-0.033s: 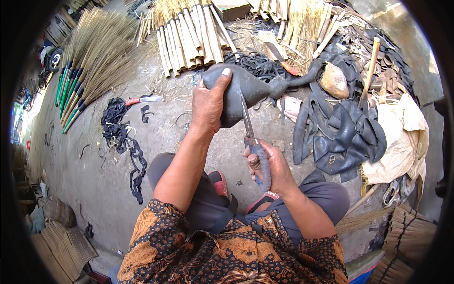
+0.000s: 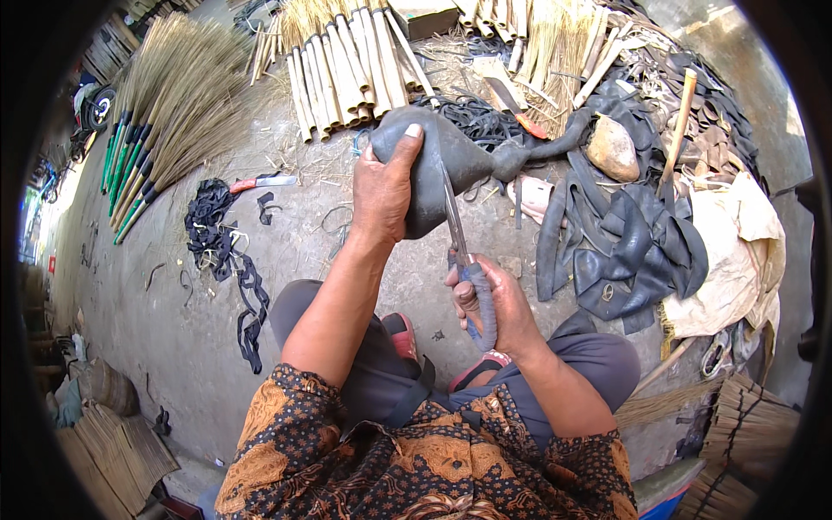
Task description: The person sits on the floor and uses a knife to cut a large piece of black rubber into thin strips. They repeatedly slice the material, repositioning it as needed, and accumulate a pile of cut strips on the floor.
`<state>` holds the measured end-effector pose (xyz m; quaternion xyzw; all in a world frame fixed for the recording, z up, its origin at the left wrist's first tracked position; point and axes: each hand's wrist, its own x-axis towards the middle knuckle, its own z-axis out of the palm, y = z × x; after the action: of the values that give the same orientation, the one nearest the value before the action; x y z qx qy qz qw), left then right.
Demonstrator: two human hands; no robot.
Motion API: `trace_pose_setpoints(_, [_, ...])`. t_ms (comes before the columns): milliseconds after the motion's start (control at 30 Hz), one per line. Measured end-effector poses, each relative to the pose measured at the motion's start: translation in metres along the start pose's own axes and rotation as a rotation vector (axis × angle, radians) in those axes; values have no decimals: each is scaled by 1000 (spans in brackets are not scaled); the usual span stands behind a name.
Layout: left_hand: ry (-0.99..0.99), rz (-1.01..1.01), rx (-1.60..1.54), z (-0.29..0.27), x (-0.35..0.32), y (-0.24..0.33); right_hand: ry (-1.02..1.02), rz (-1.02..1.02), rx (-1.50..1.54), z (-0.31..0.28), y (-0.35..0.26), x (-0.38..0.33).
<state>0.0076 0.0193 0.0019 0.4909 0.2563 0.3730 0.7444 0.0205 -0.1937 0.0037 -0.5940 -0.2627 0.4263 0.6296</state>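
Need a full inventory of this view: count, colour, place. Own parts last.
Rubber piece: 1, black, centre
Scissors: 1, grey, centre
Strip tangle: 1, black, floor left
Red-handled knife: 1, silvery blade, beside tangle
Long brooms: many, brown bristles, upper left
Bamboo-handled brooms: many, straw-coloured, top
Orange-handled knife: 1, upper right of centre
Stone: 1, tan, right
Rubber sheets: several, black, right
Wooden handle: 1, light brown, right
Sack cloth: 1, cream, far right
Shoes: 2, pink and dark, lower centre
Shirt: 1, orange-and-black, bottom
Left hand: 1, bare, gripping rubber piece
Right hand: 1, bare, holding scissors
Rim clutter: too unclear to count
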Motion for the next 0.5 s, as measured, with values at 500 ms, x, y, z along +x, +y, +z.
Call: trace_pose_setpoints(500, [-129, 28, 14, 8, -21, -4, 8, -84, -57, 8, -3, 10])
